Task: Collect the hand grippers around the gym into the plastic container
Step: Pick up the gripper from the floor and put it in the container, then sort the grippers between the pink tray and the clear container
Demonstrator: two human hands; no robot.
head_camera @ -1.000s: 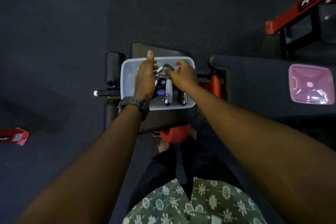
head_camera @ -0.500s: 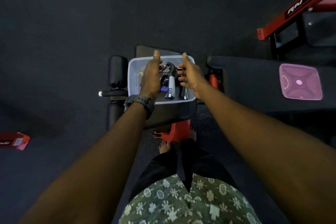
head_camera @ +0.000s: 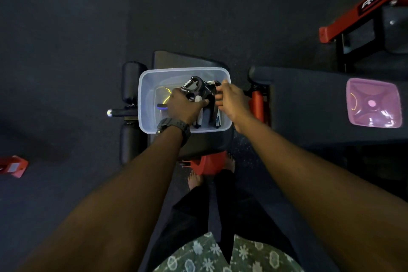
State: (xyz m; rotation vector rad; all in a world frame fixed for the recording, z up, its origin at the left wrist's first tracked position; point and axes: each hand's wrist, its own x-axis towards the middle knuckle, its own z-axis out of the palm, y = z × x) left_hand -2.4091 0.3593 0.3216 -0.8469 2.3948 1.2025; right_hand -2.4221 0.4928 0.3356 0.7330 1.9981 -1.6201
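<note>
Hand grippers (head_camera: 199, 95) are sitting bunched in the right half of the clear plastic container (head_camera: 145, 86), springs pointing to the far wall and handles running toward the near wall; how many there are I cannot tell, at least two are showing. The container is resting on the dark pad of a gym bench (head_camera: 194, 59), with black roller pads (head_camera: 132, 81) just beside its left wall. The left hand (head_camera: 184, 106) is reaching down inside the container, fingers curling round the handle of the front gripper, so it is gripping that one; a purple-edged handle (head_camera: 162, 106) is poking out from under the hand to the left. A black watch (head_camera: 174, 127) is sitting on that wrist, over the near rim. The right hand (head_camera: 231, 100) is hovering at the container's right rim, fingers loosely bent, fingertips (head_camera: 218, 96) touching or nearly touching the second gripper's handle; it is looking relaxed and holding nothing that shows. A pink lid (head_camera: 374, 102) is lying on another dark bench pad (head_camera: 309, 99) well apart to the right. A red frame bar (head_camera: 362, 6) is crossing the top right corner. Bare feet (head_camera: 195, 180) are standing on the dark floor (head_camera: 66, 28) near a red bench foot (head_camera: 209, 162). A small red piece (head_camera: 13, 165) is sitting at the left edge.
</note>
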